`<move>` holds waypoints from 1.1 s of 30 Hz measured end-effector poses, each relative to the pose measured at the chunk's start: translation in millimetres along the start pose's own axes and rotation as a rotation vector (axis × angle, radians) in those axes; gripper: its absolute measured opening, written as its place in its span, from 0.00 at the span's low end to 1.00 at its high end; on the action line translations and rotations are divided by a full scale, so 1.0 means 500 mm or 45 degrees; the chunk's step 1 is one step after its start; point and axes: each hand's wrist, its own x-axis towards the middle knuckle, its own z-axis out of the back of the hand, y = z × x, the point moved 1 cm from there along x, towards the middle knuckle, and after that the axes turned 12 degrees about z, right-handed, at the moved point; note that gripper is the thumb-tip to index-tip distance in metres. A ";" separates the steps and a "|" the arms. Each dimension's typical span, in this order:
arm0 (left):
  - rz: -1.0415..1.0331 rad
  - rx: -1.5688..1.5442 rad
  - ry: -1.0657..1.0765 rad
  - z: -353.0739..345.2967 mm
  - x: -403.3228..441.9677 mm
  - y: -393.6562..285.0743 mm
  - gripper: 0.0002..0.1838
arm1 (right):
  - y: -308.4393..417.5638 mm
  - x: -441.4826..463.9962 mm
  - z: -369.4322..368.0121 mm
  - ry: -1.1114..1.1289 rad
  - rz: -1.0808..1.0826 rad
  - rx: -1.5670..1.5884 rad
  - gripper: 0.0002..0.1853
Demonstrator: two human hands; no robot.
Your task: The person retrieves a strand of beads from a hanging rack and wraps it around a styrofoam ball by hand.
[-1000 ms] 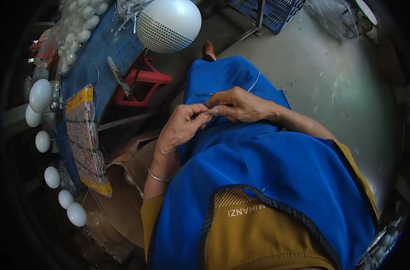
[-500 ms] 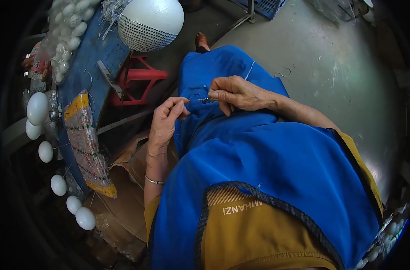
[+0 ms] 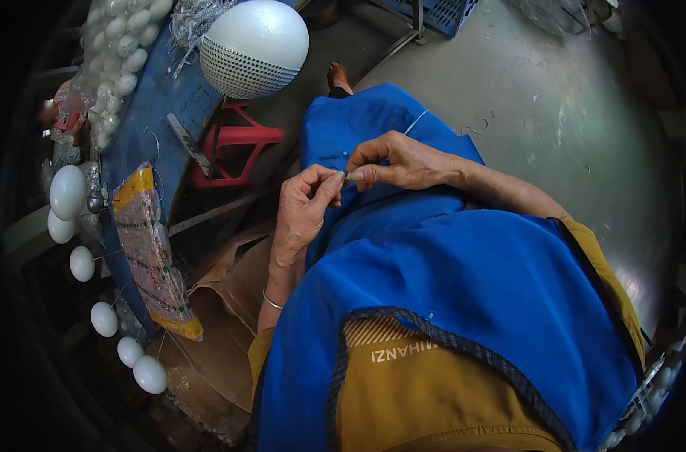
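Over the blue apron point(image 3: 403, 241) on my lap, my left hand point(image 3: 305, 203) and my right hand point(image 3: 407, 162) meet fingertip to fingertip. Both are closed in a pinch. A short strip of small shiny beads showed in my right hand half a second ago. Now the fingers cover nearly all of it, and what my left fingertips grip is hidden. A large white ball point(image 3: 264, 34), its lower half covered in rows of small shiny studs, stands up and left of my hands.
On the blue table point(image 3: 132, 135) at left lie a yellow-ended plastic-wrapped pack point(image 3: 151, 248) and a bag of white balls point(image 3: 125, 45). White balls on thin sticks point(image 3: 82, 264) line its edge. A red stool point(image 3: 245, 135) and cardboard point(image 3: 207, 361) are below.
My left hand has moved right and its fingertips now meet those of my right hand. The bead strip between them has gone out of sight. The view has shifted slightly.
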 end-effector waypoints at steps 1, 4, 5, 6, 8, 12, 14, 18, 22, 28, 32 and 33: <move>-0.003 0.041 0.000 0.000 0.001 -0.004 0.08 | 0.012 0.004 0.006 0.095 -0.091 -0.074 0.18; -0.051 0.136 -0.012 0.015 0.011 -0.014 0.07 | 0.034 0.014 0.015 0.218 -0.161 -0.205 0.16; -0.215 0.147 -0.201 0.023 0.012 -0.023 0.07 | 0.029 0.009 0.012 0.186 -0.165 -0.167 0.16; -0.384 0.156 -0.384 0.030 0.016 -0.034 0.07 | 0.026 0.006 0.012 0.153 -0.167 -0.133 0.16; -0.722 0.617 -0.865 0.060 0.026 -0.080 0.19 | 0.026 0.003 0.022 0.081 -0.233 -0.063 0.16; -1.043 1.253 -1.175 0.087 0.082 -0.151 0.42 | 0.020 0.012 0.051 -0.208 -0.105 0.123 0.16; -0.995 1.396 -1.215 0.095 0.118 -0.167 0.48 | 0.034 0.020 0.064 -0.308 -0.011 0.142 0.15; -0.910 1.303 -1.185 0.134 0.160 -0.170 0.44 | 0.025 0.011 0.082 -0.354 -0.019 0.066 0.14; -0.859 0.876 -1.206 0.183 0.171 -0.192 0.34 | 0.006 0.001 0.079 -0.356 -0.044 0.077 0.14; -0.714 0.607 -1.126 0.195 0.172 -0.237 0.29 | 0.008 0.035 0.054 -0.306 0.001 0.094 0.15; -0.753 0.628 -0.864 0.209 0.172 -0.221 0.34 | 0.004 0.052 0.046 -0.286 -0.004 0.041 0.14; -0.927 0.739 -0.798 0.210 0.173 -0.211 0.36 | 0.002 0.055 0.044 -0.307 -0.005 0.040 0.14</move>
